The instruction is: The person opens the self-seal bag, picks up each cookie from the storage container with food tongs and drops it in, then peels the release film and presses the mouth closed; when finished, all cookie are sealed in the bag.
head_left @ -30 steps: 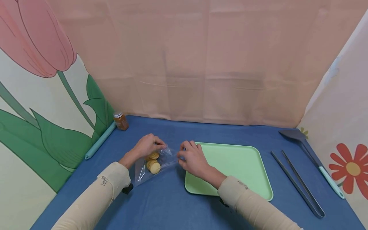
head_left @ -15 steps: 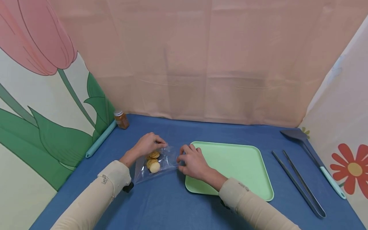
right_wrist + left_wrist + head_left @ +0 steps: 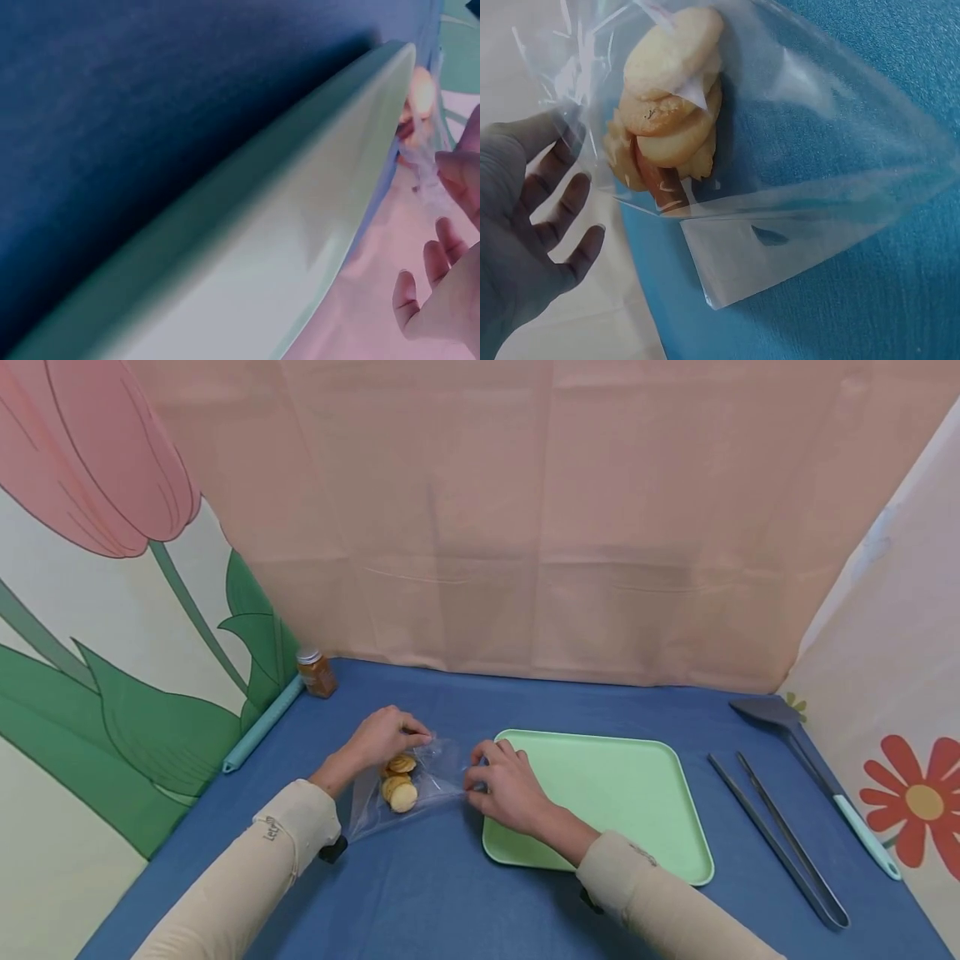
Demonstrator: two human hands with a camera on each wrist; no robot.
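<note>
A clear plastic bag hangs between my two hands. Inside it lie several round, golden, biscuit-like pieces; the left wrist view shows them stacked over one another, with a brown strip among them. My left hand pinches the bag's upper edge between thumb and forefinger, and its other fingers spread apart in the left wrist view. At the bag's right corner, my right hand pinches the film, its remaining fingers loosely bent. The right forearm crosses over the left part of a light green tray.
Right of the tray lie metal tongs and a dark spatula with a mint handle. A jar with orange-brown contents stands at the back left, beside a teal roll. Blue cloth covers the table.
Both hands keep their pinch on the bag and have barely shifted. The film between them has changed shape slightly, and the right hand's fingers have moved a little.
</note>
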